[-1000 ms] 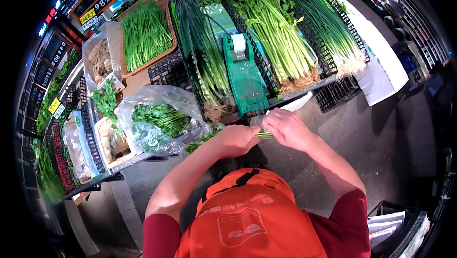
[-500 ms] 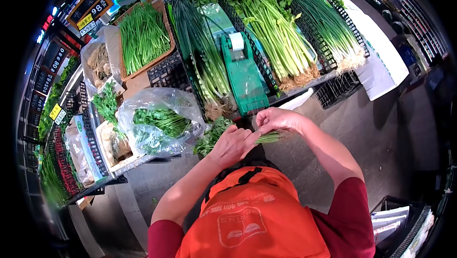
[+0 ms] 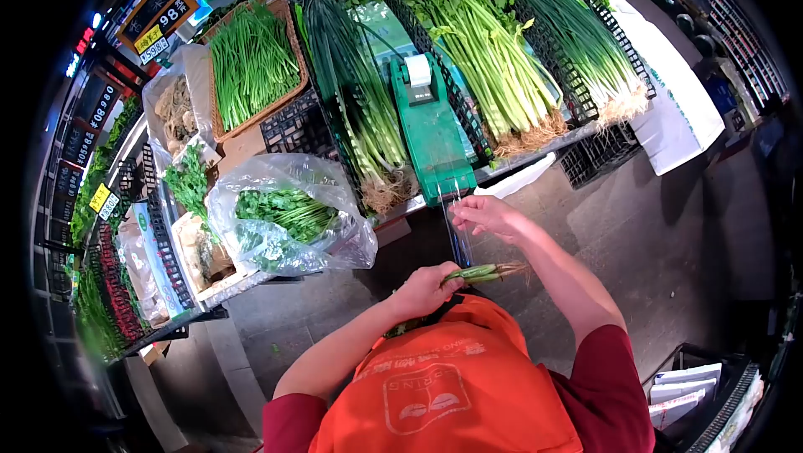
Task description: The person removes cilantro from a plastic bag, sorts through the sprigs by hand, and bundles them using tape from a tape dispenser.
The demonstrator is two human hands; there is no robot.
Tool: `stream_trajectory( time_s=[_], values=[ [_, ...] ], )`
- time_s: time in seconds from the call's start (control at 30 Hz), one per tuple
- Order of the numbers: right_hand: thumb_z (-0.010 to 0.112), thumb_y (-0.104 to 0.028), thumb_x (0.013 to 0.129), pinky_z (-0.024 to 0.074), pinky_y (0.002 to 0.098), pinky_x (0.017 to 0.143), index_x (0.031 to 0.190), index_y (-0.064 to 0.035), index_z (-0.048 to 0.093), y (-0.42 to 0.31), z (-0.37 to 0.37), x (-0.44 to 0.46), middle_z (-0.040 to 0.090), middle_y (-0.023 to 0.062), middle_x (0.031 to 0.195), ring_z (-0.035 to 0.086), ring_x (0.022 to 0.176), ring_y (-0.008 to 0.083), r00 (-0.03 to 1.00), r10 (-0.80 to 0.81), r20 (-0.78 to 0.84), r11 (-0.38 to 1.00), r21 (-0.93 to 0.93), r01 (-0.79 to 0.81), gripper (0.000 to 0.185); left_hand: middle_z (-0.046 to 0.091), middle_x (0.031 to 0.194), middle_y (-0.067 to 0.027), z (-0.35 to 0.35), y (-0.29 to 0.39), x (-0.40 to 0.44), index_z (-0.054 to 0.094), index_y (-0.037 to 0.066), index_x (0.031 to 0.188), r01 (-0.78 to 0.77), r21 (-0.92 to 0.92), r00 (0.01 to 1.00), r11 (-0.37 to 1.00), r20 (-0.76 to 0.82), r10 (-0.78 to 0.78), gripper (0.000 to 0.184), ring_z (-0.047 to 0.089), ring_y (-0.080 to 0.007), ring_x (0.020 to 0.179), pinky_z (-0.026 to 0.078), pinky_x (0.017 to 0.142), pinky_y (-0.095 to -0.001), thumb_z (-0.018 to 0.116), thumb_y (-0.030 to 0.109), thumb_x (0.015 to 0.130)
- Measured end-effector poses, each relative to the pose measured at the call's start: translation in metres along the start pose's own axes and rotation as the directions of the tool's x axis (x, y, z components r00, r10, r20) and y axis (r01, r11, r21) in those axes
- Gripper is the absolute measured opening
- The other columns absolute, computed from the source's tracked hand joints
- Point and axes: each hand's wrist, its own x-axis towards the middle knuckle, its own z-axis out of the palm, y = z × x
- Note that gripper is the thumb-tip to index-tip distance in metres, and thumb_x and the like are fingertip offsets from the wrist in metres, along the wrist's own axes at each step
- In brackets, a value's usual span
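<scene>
My left hand (image 3: 427, 290) is closed round a bunch of leafy greens (image 3: 485, 272), close against the orange apron (image 3: 443, 378). The pale stems and thin roots stick out to the right of the fist; most of the leaves are hidden by the hand and forearm. My right hand (image 3: 489, 217) is just below the front end of a green tape dispenser (image 3: 439, 148). Its thumb and fingers are pinched on a clear strip of tape (image 3: 458, 245) that hangs down from the dispenser. A white roll (image 3: 417, 71) sits at the dispenser's far end.
Celery (image 3: 502, 76), spring onions (image 3: 602, 60) and dark green stalks (image 3: 355, 93) lie in black crates around the dispenser. At left are an open plastic bag of greens (image 3: 288, 214) and a wicker basket of chives (image 3: 255, 64). A black crate with papers (image 3: 686, 390) stands lower right.
My left hand has drawn the bunch down towards the apron, away from my right hand. The right hand has left the stems and is now at the tape by the dispenser.
</scene>
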Motion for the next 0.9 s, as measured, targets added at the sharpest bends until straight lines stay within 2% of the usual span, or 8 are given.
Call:
stream_trajectory(
  time_s=[0.13, 0.3, 0.43, 0.7, 0.8, 0.83, 0.87, 0.9],
  values=[
    [0.056, -0.031, 0.085, 0.0426, 0.0229, 0.065, 0.095, -0.0106, 0.061, 0.006, 0.01, 0.01, 0.063, -0.0002, 0.087, 0.056, 0.078, 0.007, 0.993, -0.057, -0.099, 0.983, 0.169, 0.073, 0.023, 0.057, 0.073, -0.0171, 0.004, -0.009, 0.0, 0.052, 0.001, 0.094, 0.141, -0.008, 0.989, 0.99, 0.055, -0.14, 0.021, 0.057, -0.0315, 0.069, 0.045, 0.064, -0.0363, 0.049, 0.021, 0.089],
    [0.057, -0.026, 0.086, 0.044, 0.0228, 0.064, 0.092, -0.0091, 0.063, 0.005, 0.013, 0.018, 0.064, 0.0013, 0.084, 0.058, 0.074, 0.0079, 0.989, -0.039, -0.143, 0.962, 0.261, 0.075, 0.019, 0.057, 0.068, -0.0178, 0.004, -0.008, 0.004, 0.052, 0.0, 0.094, 0.206, -0.064, 0.977, 0.976, 0.065, -0.202, 0.021, 0.058, -0.0313, 0.064, 0.045, 0.06, -0.0367, 0.049, 0.02, 0.089],
    [0.058, -0.026, 0.085, 0.045, 0.0232, 0.063, 0.092, -0.0081, 0.063, 0.005, 0.015, 0.019, 0.064, 0.0026, 0.083, 0.059, 0.073, 0.0087, 0.987, -0.021, -0.157, 0.949, 0.308, 0.069, 0.02, 0.058, 0.068, -0.018, 0.008, -0.011, 0.007, 0.052, 0.0, 0.095, 0.255, -0.07, 0.965, 0.964, 0.076, -0.25, 0.023, 0.059, -0.0308, 0.062, 0.045, 0.058, -0.0374, 0.048, 0.022, 0.088],
    [0.06, -0.025, 0.083, 0.045, 0.0236, 0.051, 0.087, -0.0063, 0.063, 0.013, 0.019, 0.029, 0.063, 0.0042, 0.074, 0.06, 0.061, 0.0112, 0.973, -0.023, -0.232, 0.95, 0.297, 0.093, 0.02, 0.061, 0.078, -0.0199, 0.016, -0.05, 0.02, 0.054, -0.001, 0.098, 0.276, 0.063, 0.956, 0.959, 0.084, -0.281, 0.03, 0.061, -0.0341, 0.073, 0.046, 0.066, -0.0388, 0.048, 0.026, 0.087],
    [0.061, -0.024, 0.082, 0.0434, 0.0244, 0.048, 0.083, -0.0059, 0.062, 0.053, 0.023, 0.042, 0.062, 0.004, 0.069, 0.059, 0.058, 0.0113, 0.931, 0.118, -0.346, 0.982, 0.179, -0.058, 0.018, 0.061, 0.084, -0.0207, 0.025, -0.067, 0.023, 0.055, 0.001, 0.101, 0.278, 0.233, 0.922, 0.932, 0.207, -0.327, 0.033, 0.06, -0.0353, 0.078, 0.047, 0.07, -0.0391, 0.046, 0.029, 0.087],
    [0.06, -0.022, 0.082, 0.0419, 0.0249, 0.045, 0.079, -0.0054, 0.061, 0.074, 0.022, 0.044, 0.061, 0.0042, 0.067, 0.058, 0.056, 0.0117, 0.93, 0.17, -0.326, 0.963, 0.257, -0.087, 0.017, 0.061, 0.086, -0.0208, 0.027, -0.076, 0.022, 0.056, 0.002, 0.102, 0.277, 0.304, 0.895, 0.911, 0.264, -0.361, 0.034, 0.06, -0.0355, 0.08, 0.047, 0.071, -0.0391, 0.045, 0.03, 0.087],
    [0.059, -0.022, 0.082, 0.0418, 0.0243, 0.046, 0.077, -0.0057, 0.061, 0.07, 0.025, 0.044, 0.061, 0.0039, 0.067, 0.058, 0.056, 0.0118, 0.933, 0.171, -0.315, 0.967, 0.233, -0.098, 0.017, 0.061, 0.086, -0.0199, 0.04, -0.103, 0.016, 0.056, 0.003, 0.099, 0.188, 0.291, 0.949, 0.938, 0.191, -0.25, 0.034, 0.06, -0.0343, 0.082, 0.047, 0.073, -0.0394, 0.043, 0.033, 0.087],
    [0.059, -0.021, 0.082, 0.0417, 0.0237, 0.046, 0.075, -0.006, 0.06, 0.062, 0.03, 0.038, 0.061, 0.0037, 0.066, 0.059, 0.057, 0.0119, 0.936, 0.183, -0.301, 0.971, 0.207, -0.123, 0.017, 0.061, 0.085, -0.0186, 0.034, -0.089, 0.018, 0.056, 0.004, 0.094, 0.266, 0.197, 0.919, 0.944, 0.244, -0.31, 0.032, 0.06, -0.0336, 0.082, 0.046, 0.073, -0.0397, 0.044, 0.033, 0.087]
  ],
)
